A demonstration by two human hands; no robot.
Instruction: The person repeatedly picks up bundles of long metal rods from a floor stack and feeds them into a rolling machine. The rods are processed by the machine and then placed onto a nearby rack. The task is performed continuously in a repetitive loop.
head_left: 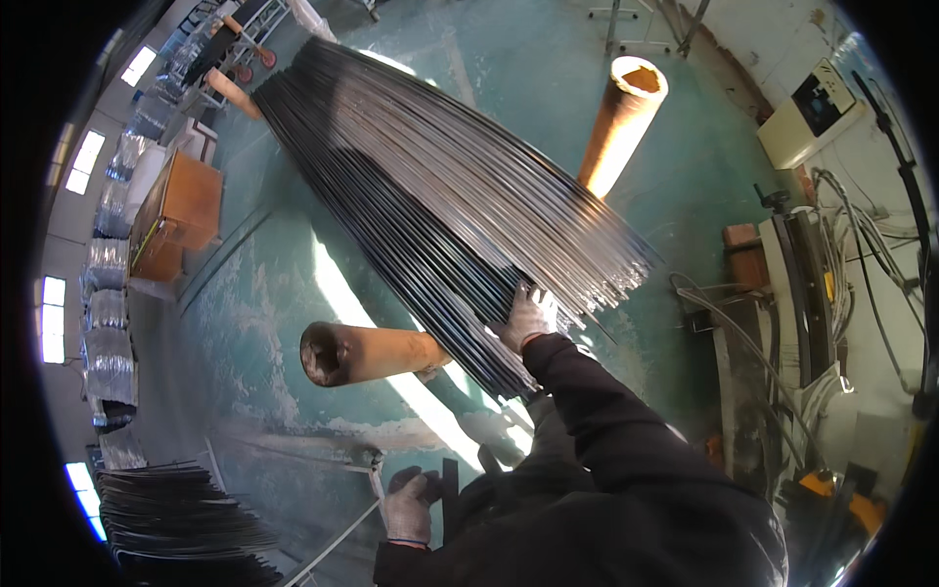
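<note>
Head view: right hand [528,318] lay flat on the rod bundle [440,196]; left hand [409,504] gripped a dark strip [451,494] below it. Loose rods could've slid off.

Ahead: we face a wide bundle of long metal rods [440,196] resting on two rusty pipes [367,354], blocking any reach straight across.
Left: we see open green floor [264,293] between the rods and the wooden crate [181,210].
Right: a machine with cables [822,284] crowds the side.
Lower left: a stack of dark rods [176,519] fills that corner.
</note>
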